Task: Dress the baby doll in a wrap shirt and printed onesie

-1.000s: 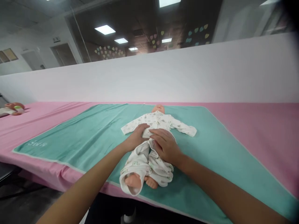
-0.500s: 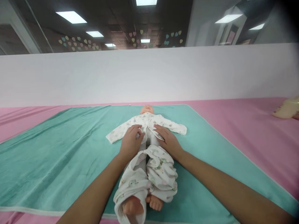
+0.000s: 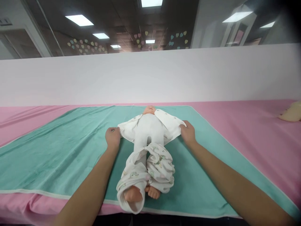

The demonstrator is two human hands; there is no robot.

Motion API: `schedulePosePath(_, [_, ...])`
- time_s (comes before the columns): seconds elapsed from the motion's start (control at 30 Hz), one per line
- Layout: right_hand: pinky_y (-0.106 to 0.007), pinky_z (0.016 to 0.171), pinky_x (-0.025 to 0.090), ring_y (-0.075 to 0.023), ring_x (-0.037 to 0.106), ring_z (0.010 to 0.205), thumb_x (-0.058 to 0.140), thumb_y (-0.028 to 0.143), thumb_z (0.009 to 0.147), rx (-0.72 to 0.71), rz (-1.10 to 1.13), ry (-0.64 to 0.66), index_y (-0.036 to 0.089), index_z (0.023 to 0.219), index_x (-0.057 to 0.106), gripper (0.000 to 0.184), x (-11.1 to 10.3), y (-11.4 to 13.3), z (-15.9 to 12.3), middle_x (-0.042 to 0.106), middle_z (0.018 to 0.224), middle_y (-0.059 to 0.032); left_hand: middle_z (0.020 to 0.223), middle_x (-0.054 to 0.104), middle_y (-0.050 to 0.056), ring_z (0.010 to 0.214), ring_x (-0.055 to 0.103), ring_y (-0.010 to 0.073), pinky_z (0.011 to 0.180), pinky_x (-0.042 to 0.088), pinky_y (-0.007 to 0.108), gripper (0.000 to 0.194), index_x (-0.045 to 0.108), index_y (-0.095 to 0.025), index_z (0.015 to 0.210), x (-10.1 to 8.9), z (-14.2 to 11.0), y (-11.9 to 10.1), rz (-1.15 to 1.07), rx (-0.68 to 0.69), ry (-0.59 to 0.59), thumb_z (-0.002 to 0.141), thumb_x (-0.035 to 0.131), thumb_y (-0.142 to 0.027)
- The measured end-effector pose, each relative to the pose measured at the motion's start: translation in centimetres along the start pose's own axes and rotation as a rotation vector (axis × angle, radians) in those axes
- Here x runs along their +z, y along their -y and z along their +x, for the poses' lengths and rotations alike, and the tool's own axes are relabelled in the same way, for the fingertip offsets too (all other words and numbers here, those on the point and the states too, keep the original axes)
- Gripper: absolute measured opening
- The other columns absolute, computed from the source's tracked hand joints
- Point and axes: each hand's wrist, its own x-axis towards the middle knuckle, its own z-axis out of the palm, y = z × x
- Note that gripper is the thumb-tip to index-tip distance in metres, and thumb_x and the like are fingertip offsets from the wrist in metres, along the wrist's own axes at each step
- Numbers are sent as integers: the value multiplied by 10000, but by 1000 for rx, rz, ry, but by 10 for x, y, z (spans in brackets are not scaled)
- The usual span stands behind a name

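A baby doll (image 3: 149, 128) lies on its back, head at the far end and feet toward me. Its white printed baby jacket (image 3: 169, 123) is spread apart at the front, baring the white torso. My left hand (image 3: 113, 137) pinches the jacket's left edge, and my right hand (image 3: 187, 131) grips the other edge, holding it out to the side. Printed baby trousers (image 3: 160, 166) are bunched around the lower legs, with both feet (image 3: 133, 194) poking out. The jacket's sleeves are mostly hidden behind its opened panels.
Under the doll is a teal blanket (image 3: 77, 150) over a pink sheet (image 3: 254, 131). A low white wall (image 3: 150, 78) runs along the back, with dark glass (image 3: 117, 18) above it. A pale yellowish object (image 3: 291, 112) lies at the far right.
Both hands have moved outward from the doll's middle, drawing the jacket's front panels apart. The white torso now shows, and the sleeves no longer lie spread in view.
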Motion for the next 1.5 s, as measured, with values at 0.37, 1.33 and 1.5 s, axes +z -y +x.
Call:
schedulePosePath(0.37, [-424, 991, 382, -226, 485, 1112, 386, 79, 765, -643, -197, 141, 191, 1066, 569, 370, 11, 21, -23, 561, 1158, -86, 1252, 572, 58, 1170, 507, 206, 1029, 369, 383, 428, 540, -201, 1206, 23, -31, -28, 245, 617, 456, 829, 345, -148])
schedulePosePath(1.33, [-343, 928, 334, -136, 498, 772, 645, 168, 605, -740, 19, 1016, 200, 726, 483, 205, 5, 95, -96, 543, 784, 35, 1034, 600, 55, 1007, 541, 196, 876, 443, 354, 195, 612, -202, 943, 13, -54, -58, -120, 466, 438, 814, 503, -300])
schedulePosePath(1.5, [-261, 637, 337, -127, 423, 663, 477, 118, 675, -571, -50, 658, 202, 735, 452, 106, 9, 83, -85, 472, 698, 32, 1362, 462, 37, 1329, 280, 234, 1116, 212, 416, 198, 666, -213, 843, 13, -65, -67, -72, 689, 728, 844, 520, -346])
